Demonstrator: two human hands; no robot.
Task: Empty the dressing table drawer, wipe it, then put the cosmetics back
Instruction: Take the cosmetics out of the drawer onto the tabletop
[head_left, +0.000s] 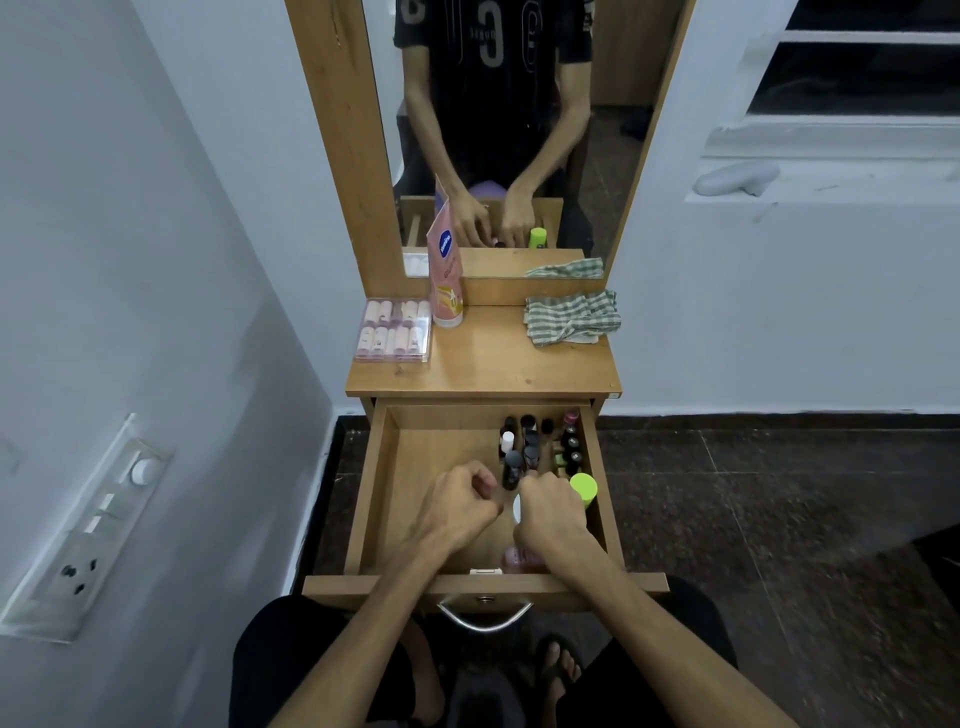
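What either hand grips is hard to make out: the left hand (464, 501) is curled with fingertips pinched near a dark bottle (511, 469), and the right hand (551, 512) is curled over a white thing mostly hidden under it, beside a green cap (583, 487). The open drawer (384, 467) holds small bottles (540, 441) clustered at its back right and a pink item (519, 558) half hidden by the right wrist. On the tabletop (483, 364) sit a clear case (394, 330) of tubes, a pink tube (445, 280) and a checked cloth (571, 317)

A pink bottle (519, 557) lies half hidden under the right forearm
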